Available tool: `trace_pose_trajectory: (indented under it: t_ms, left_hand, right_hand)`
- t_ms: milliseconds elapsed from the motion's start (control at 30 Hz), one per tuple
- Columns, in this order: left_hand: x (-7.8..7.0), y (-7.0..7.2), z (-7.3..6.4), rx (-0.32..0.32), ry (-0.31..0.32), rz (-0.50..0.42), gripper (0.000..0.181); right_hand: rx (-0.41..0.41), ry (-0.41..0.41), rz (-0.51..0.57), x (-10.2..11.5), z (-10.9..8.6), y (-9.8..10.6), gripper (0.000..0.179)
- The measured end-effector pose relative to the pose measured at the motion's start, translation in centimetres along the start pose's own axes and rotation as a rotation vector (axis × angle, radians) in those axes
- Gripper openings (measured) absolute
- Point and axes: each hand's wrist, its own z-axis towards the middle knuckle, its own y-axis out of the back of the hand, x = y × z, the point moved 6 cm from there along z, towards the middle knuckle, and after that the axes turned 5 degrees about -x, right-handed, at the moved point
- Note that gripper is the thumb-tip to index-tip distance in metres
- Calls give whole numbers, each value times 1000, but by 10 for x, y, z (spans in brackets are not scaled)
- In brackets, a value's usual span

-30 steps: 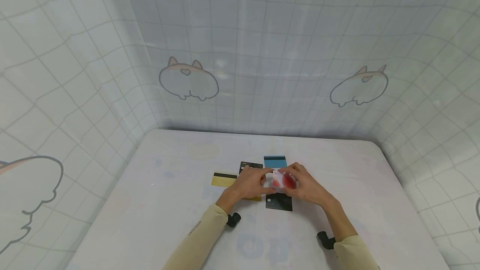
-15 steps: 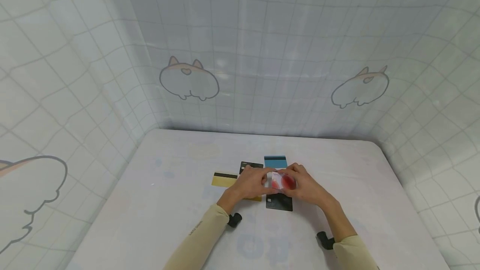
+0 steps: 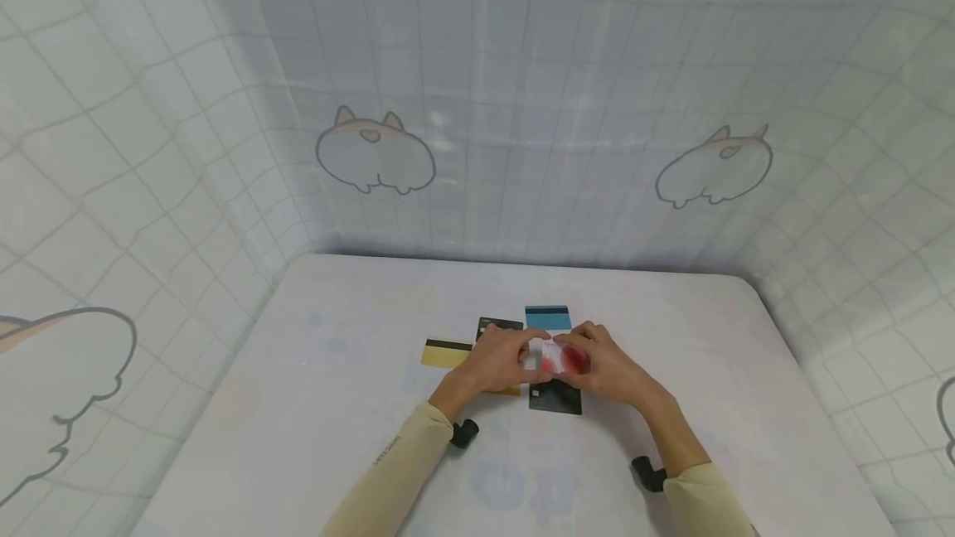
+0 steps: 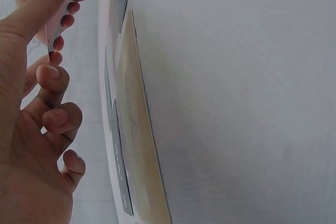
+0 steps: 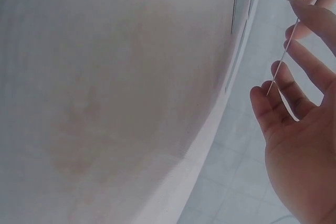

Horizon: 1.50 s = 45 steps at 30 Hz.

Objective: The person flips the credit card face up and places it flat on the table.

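On the near side of the thin blue card with a dark stripe (image 3: 548,318), two hands hold up a small pink and white card with a big red round patch (image 3: 565,359). The left hand (image 3: 498,357) pinches its left end with thumb and finger, and the other fingers are loosely bent. The right hand (image 3: 608,367) grips its right end, with the thumb on one face and fingers behind. Both wrist views show this pink card up in the air, apart from the white tabletop with faint pale marks (image 3: 358,429).

More cards lie flat around the blue card. Just to its left is a black card with small pale print (image 3: 498,324), partly covered by the left hand. Farther left, and a bit nearer the person, is a shiny gold card with a dark stripe (image 3: 446,354). Nearer and to the left of the blue card, a second gold card (image 3: 511,391) peeks out; the left hand hides most of it. Straight toward the person from the blue card is a black card with a light little square (image 3: 555,397).

The person wears cream sleeves (image 3: 391,471). Well behind the blue card hangs a pale sheet with grid lines and cartoon animals (image 3: 507,106).
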Motion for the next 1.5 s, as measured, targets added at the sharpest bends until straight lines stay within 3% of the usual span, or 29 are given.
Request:
trace_pose_trajectory:
  t_ms: [567, 1033, 1500]
  left_hand:
    - [3, 2, -2, 10, 23, 36, 58]
    - [7, 3, -4, -21, 10, 80, 58]
    - [10, 0, -3, 31, 88, 128, 62]
  right_hand:
    - [0, -12, -44, -2, 0, -1, 59]
    - [4, -9, -35, -5, -2, 0, 52]
    - [41, -84, -110, -12, 10, -8, 50]
